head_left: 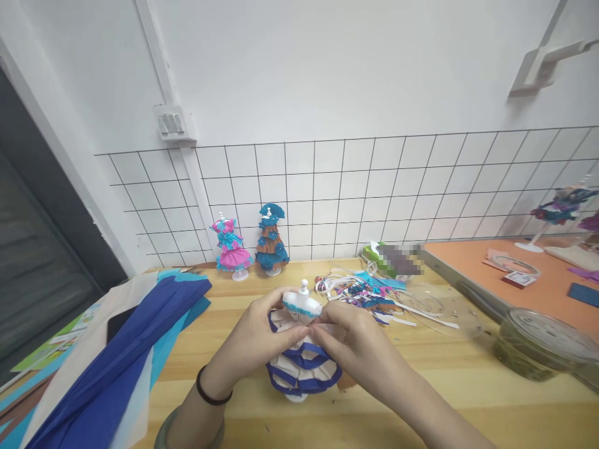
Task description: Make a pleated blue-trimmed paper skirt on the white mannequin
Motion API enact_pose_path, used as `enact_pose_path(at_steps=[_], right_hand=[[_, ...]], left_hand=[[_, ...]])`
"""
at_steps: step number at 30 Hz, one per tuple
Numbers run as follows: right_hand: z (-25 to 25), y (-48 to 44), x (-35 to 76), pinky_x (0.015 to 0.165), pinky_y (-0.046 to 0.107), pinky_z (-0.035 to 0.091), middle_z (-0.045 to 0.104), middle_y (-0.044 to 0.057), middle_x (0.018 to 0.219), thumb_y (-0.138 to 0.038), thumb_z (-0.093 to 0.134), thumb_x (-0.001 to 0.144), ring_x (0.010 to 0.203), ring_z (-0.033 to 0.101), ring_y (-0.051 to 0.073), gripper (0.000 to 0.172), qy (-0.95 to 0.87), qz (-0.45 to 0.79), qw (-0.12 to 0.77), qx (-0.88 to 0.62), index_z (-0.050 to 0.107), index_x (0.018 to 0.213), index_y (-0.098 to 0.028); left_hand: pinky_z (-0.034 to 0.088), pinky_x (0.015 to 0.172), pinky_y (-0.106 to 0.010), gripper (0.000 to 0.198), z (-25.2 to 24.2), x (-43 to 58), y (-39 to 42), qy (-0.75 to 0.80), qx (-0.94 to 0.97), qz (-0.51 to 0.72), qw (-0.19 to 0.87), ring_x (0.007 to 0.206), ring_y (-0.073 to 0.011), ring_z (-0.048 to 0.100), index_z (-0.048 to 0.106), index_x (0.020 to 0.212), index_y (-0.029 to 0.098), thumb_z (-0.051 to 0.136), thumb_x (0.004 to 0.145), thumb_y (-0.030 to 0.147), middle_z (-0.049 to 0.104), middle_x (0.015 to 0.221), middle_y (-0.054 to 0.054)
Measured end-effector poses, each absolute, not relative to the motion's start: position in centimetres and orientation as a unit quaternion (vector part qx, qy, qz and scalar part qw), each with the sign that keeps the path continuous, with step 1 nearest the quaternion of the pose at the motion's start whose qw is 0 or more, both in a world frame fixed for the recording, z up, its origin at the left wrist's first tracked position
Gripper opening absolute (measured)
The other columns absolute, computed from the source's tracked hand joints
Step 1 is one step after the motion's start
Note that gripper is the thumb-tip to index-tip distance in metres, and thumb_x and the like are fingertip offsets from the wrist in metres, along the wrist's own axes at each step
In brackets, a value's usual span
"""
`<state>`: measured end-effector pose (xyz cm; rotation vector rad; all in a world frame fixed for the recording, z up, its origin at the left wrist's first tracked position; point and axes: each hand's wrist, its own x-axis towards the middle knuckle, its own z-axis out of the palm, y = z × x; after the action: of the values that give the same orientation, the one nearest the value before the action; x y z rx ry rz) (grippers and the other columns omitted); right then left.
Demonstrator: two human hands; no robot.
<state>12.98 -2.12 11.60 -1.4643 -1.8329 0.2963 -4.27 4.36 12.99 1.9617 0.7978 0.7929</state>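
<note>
A small white dress form point(302, 302) stands on the table in front of me, with a knob on top and a teal line along its neckline. It wears a tiered crepe-paper dress point(306, 376) in cream with dark blue edging. My left hand point(256, 333) is closed around the left side of the form, its thumb pressed to the front of the waist. From the right, my right hand point(354, 333) pinches the dress at the waist, thumb and fingertips close to the left thumb. What lies between the fingertips is partly hidden.
Two finished-looking paper dresses on stands, one pink point(235, 259) and one teal-brown point(271, 246), stand by the wall. Folded crepe paper point(135, 349) covers the left side. Paper scraps point(369, 290), a green box point(372, 252), a round plastic tub point(538, 349) and an orange board point(477, 262) are rightward.
</note>
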Motion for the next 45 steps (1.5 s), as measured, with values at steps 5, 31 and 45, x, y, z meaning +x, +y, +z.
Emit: enact_pose_path(at_steps=[5, 31, 45], right_hand=[[12.0, -2.2, 13.1, 0.058, 0.024, 0.037, 0.062, 0.002, 0.067, -0.021, 0.055, 0.083, 0.065, 0.057, 0.015, 0.015, -0.718, 0.113, 0.367, -0.581, 0.06, 0.069, -0.018], [13.2, -3.2, 14.3, 0.067, 0.024, 0.042, 0.066, 0.0, 0.079, -0.02, 0.051, 0.087, 0.075, 0.06, 0.014, 0.016, -0.728, 0.197, 0.363, -0.547, 0.066, 0.081, -0.021], [13.1, -3.2, 14.2, 0.067, 0.023, 0.042, 0.065, 0.0, 0.08, -0.019, 0.052, 0.086, 0.077, 0.06, 0.014, 0.014, -0.732, 0.197, 0.353, -0.549, 0.065, 0.082, -0.02]], left_hand=[[0.048, 0.084, -0.025, 0.037, 13.1, -4.2, 4.4, 0.318, 0.788, 0.323, 0.417, 0.099, -0.0179, 0.061, 0.06, 0.109, 0.022, 0.068, 0.074, 0.028, 0.067, 0.106, -0.001], [0.044, 0.098, -0.03, 0.078, 12.6, -4.8, 4.6, 0.335, 0.798, 0.306, 0.396, 0.118, -0.023, 0.053, 0.027, 0.144, 0.024, 0.064, 0.075, 0.026, 0.058, 0.127, -0.008], [0.04, 0.104, -0.035, 0.069, 11.9, -4.6, 4.6, 0.339, 0.806, 0.302, 0.38, 0.128, -0.0246, 0.045, 0.036, 0.138, 0.027, 0.064, 0.077, 0.039, 0.045, 0.142, -0.007]])
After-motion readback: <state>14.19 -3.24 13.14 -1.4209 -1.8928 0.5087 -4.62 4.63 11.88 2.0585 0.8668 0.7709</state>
